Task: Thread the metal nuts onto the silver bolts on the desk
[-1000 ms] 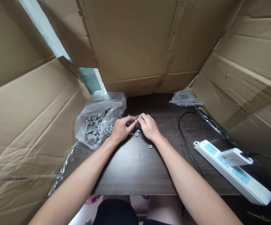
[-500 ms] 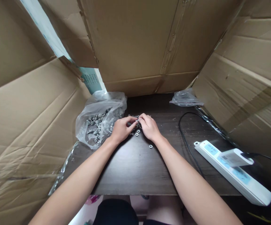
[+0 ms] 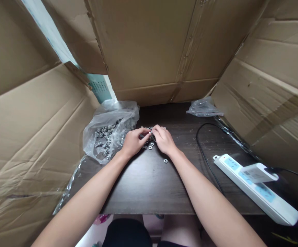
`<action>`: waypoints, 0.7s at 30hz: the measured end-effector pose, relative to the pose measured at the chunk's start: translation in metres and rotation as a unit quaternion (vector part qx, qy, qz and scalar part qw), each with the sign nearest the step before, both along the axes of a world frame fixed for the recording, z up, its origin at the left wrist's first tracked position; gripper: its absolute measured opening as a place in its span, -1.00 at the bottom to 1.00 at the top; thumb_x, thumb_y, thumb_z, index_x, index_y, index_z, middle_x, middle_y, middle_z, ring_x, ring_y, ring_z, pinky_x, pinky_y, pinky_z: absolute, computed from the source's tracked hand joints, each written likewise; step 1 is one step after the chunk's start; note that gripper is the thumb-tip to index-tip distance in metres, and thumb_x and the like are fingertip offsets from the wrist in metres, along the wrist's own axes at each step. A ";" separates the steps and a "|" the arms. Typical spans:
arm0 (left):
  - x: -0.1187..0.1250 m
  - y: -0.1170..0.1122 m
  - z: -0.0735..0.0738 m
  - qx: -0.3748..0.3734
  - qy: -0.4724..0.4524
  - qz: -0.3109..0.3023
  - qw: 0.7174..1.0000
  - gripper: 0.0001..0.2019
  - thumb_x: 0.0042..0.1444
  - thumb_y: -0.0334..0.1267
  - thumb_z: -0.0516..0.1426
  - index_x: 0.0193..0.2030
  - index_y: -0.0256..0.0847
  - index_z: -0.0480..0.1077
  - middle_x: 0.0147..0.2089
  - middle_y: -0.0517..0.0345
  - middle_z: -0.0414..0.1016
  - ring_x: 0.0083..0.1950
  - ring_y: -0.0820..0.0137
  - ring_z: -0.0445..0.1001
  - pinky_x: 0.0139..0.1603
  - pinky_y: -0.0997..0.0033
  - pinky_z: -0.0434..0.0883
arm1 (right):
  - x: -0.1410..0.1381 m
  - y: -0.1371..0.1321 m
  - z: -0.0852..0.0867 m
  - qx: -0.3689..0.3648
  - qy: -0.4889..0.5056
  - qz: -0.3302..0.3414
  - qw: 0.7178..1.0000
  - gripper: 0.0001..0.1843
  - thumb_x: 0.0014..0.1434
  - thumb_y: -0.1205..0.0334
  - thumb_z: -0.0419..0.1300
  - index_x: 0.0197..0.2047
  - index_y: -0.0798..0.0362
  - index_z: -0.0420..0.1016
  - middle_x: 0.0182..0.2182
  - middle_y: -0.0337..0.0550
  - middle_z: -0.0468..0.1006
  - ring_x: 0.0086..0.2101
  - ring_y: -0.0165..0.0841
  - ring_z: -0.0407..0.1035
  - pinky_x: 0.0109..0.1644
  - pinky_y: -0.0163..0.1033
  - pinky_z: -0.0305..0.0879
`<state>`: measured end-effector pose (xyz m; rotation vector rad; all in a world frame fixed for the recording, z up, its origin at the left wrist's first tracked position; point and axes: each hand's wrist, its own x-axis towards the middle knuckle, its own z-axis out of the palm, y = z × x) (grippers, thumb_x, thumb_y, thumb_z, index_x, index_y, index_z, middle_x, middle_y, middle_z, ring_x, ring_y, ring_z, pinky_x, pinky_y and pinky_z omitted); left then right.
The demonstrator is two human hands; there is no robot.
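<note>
My left hand (image 3: 135,141) is closed in a pinch, thumb and forefinger meeting on a small shiny metal fastener (image 3: 150,132). Against its other side press the fingertips of my right hand (image 3: 163,140), also closed. Whether the fastener is a bolt, a nut or both joined is too small to tell. Beneath and around the fingers lies a loose pile of hex nuts (image 3: 150,147) and small bolts, partly hidden by my hands. One single nut (image 3: 165,161) sits apart, nearer to me, below my right wrist. Left of my left hand, a clear plastic bag (image 3: 91,137) lies open with many metal bolts (image 3: 107,132) inside.
Cardboard walls (image 3: 149,51) enclose the dark wooden table (image 3: 149,188) on the left, right and back. A crumpled clear bag (image 3: 205,107) lies at the back right. On the right are a white power strip (image 3: 257,195) with a plugged-in adapter (image 3: 259,172) and a black cable (image 3: 203,154).
Both hands keep almost the same place and pinch; any finger movement is very slight. The bag, nuts and power strip look unchanged.
</note>
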<state>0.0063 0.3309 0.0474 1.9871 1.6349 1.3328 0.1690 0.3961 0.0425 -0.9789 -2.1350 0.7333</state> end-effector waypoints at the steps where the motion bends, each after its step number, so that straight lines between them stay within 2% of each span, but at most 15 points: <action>1: 0.000 0.000 0.000 0.000 0.000 -0.001 1.000 -0.85 0.26 -0.24 0.21 -0.09 -0.15 0.59 -0.15 0.16 0.69 -0.19 0.34 0.64 -0.16 0.41 0.50 | 0.000 0.000 0.000 0.005 -0.004 0.001 1.000 -0.75 0.39 0.15 -0.08 -0.31 -0.02 0.28 -0.33 -0.13 0.47 -0.23 -0.21 0.34 -0.12 -0.17 0.14; 7: 0.001 -0.001 0.002 -0.002 -0.003 -0.001 1.000 -0.84 0.26 -0.22 0.21 -0.10 -0.15 0.59 -0.17 0.15 0.69 -0.19 0.32 0.64 -0.15 0.39 0.52 | -0.001 -0.001 0.001 0.023 -0.035 0.000 0.999 -0.70 0.43 0.17 -0.13 -0.34 -0.02 0.24 -0.36 -0.13 0.46 -0.25 -0.21 0.36 -0.14 -0.17 0.15; 14: 0.000 0.000 0.001 -0.008 -0.005 0.002 1.000 -0.84 0.26 -0.21 0.21 -0.08 -0.14 0.59 -0.14 0.14 0.69 -0.17 0.32 0.64 -0.13 0.39 0.52 | 0.000 -0.002 0.003 0.006 -0.017 0.007 1.000 -0.75 0.42 0.15 -0.11 -0.25 -0.02 0.29 -0.27 -0.11 0.51 -0.18 -0.19 0.37 -0.06 -0.15 0.16; 21: 0.001 -0.001 0.002 -0.007 -0.001 -0.001 1.000 -0.84 0.26 -0.23 0.21 -0.08 -0.15 0.59 -0.15 0.15 0.69 -0.18 0.33 0.64 -0.17 0.40 0.50 | 0.000 -0.002 0.003 0.021 -0.039 0.007 0.999 -0.71 0.42 0.17 -0.14 -0.34 -0.02 0.23 -0.35 -0.12 0.46 -0.24 -0.20 0.35 -0.11 -0.16 0.16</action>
